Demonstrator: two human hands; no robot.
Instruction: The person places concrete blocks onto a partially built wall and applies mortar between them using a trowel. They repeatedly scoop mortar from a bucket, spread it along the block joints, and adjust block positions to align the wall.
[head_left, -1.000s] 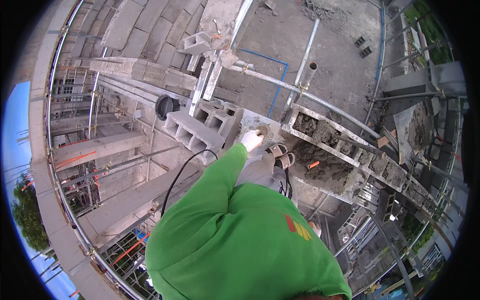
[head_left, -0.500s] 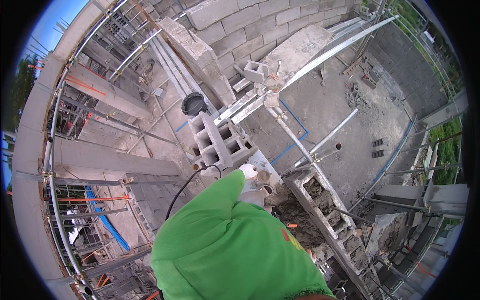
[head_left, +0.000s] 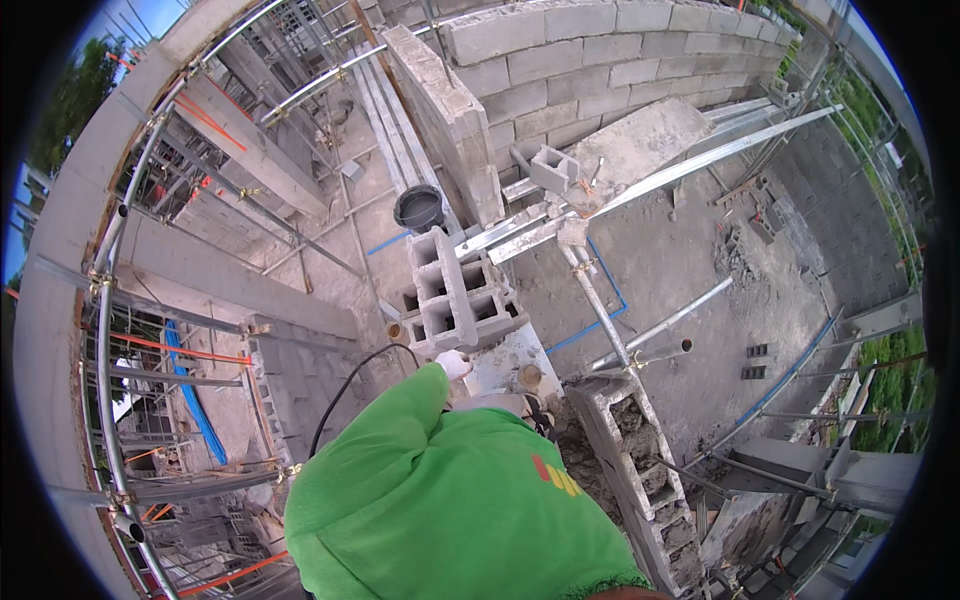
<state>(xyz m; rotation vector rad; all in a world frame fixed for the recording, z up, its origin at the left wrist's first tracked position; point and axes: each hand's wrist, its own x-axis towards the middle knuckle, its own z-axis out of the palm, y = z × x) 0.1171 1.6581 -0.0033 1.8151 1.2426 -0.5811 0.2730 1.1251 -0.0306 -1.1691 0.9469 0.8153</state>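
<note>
My left hand, in a white glove, reaches out from the green sleeve to the near end of a grey hollow concrete block. This block lies on top of other hollow blocks. Glove and block edge meet or nearly meet; the fingers are too small and partly hidden to show a grip. Beside the glove, a pale, mortar-smeared board carries a short round tube-like piece. My right hand is hidden behind my green-shirted body.
A black bucket stands beyond the blocks. To the right runs a block wall with mortar-filled cells. Metal scaffold tubes cross beside it. A black cable curves at left. Long metal beams lie farther off.
My left hand has moved left, from over the board to the near end of the top block. My view has shifted, and the right hand's edge has gone out of sight.
</note>
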